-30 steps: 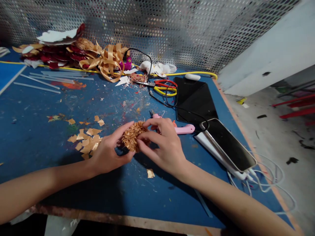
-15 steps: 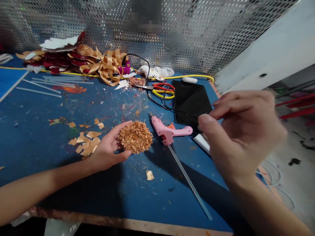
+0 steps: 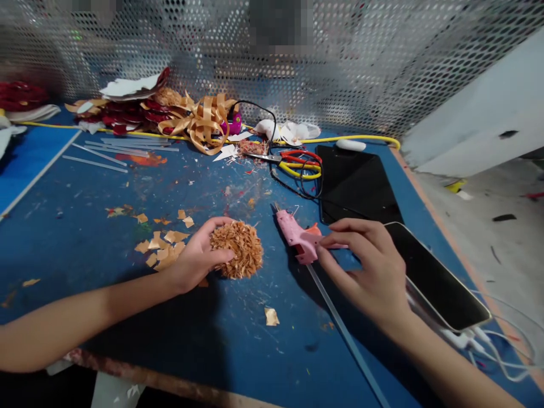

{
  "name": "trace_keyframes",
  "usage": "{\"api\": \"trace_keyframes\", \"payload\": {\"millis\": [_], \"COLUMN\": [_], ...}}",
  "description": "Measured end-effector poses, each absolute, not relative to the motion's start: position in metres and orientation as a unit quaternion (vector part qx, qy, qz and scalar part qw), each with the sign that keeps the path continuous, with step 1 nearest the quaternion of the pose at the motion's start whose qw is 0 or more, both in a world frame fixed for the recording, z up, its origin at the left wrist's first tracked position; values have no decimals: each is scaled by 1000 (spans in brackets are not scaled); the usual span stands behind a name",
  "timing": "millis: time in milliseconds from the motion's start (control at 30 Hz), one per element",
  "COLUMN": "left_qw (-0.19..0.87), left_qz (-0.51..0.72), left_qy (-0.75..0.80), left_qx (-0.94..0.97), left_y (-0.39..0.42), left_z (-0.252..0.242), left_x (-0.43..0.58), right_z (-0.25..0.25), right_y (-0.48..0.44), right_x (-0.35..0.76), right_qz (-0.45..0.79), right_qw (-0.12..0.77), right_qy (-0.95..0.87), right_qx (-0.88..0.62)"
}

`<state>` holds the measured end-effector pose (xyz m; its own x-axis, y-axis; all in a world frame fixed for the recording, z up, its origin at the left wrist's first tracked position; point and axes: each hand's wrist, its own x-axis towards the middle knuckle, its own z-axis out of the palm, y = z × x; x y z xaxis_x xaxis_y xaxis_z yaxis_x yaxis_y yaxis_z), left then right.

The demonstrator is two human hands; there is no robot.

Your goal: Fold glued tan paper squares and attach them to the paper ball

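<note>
My left hand [image 3: 195, 255] holds a round, shaggy gold-brown pompom [image 3: 240, 249] just over the blue table, with the thumb resting on its front. To its right lies a pink glue gun [image 3: 295, 232] with an orange trigger and a long clear glue stick trailing from its back. My right hand [image 3: 365, 260] is at the gun's handle, thumb and fingertips curled together around its neck; how firmly they grip does not show. Small gold fabric squares [image 3: 164, 249] lie by my left wrist, and a single gold square [image 3: 271, 317] sits nearer the front edge.
Behind the gun are red-and-yellow-handled scissors [image 3: 293, 163] and a black tablet-like slab [image 3: 357, 187]. A phone [image 3: 442, 277] with white cables lies right of my hand. Gold ribbon [image 3: 204, 122], spare glue sticks [image 3: 123, 147] and a yellow cable [image 3: 361, 137] run along the mesh wall.
My right hand has come down from the air near the camera to the glue gun. My left thumb has moved onto the pompom's front. The view has shifted, revealing the phone.
</note>
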<state>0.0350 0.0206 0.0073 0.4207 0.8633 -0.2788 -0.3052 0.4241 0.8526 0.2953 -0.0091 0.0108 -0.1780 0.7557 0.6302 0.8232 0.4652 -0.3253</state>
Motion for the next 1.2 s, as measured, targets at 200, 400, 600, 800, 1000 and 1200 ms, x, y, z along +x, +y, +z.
{"api": "trace_keyframes", "payload": {"millis": [200,400,600,800,1000,1200], "left_qw": [745,731,723,719,736,727], "left_qz": [387,382,372,364,346,348], "left_qy": [395,407,412,417,411,415], "left_qx": [373,392,412,421,412,422], "left_y": [22,21,21,19,20,21], "left_z": [6,6,6,7,12,12], "left_x": [35,35,34,34,31,31], "right_z": [7,6,6,5,4,4], "right_y": [-9,-10,-11,-12,-13,-13], "right_x": [294,292,289,289,289,288], "right_qz": [-47,-42,-42,-35,-41,-46], "right_qw": [376,365,367,362,361,356], "right_qy": [-772,-778,-780,-785,-786,-787], "right_qx": [-510,-510,-505,-502,-501,-502]}}
